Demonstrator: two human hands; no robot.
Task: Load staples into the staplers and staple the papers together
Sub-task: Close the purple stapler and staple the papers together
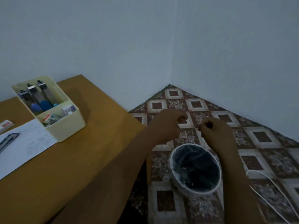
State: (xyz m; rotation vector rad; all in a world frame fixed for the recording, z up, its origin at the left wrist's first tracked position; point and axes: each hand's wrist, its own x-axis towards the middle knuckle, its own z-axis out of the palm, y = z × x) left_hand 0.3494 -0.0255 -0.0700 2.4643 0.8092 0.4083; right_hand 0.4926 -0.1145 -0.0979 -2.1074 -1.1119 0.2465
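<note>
Both my hands hover beyond the table's right edge, above a round bin (181, 189) on the floor. My left hand (166, 125) has its fingers curled and holds nothing I can see. My right hand (216, 133) is curled too, fingertips pressed together; whether something tiny sits between them is too small to tell. On the table, a cream organizer box (68, 128) holds three staplers (40, 99) standing upright, with small staple boxes (50, 118) in its front compartment. White paper sheets (30, 143) lie left of it, with a dark blue stapler (8, 139) on them. A red-and-white staple box (5, 125) lies nearby.
The brown wooden table (72, 175) fills the lower left. The bin has a dark liner and stands on a patterned tile floor (262, 136) in the room's corner. A white cable (275, 189) runs across the floor at right. Pale walls stand behind.
</note>
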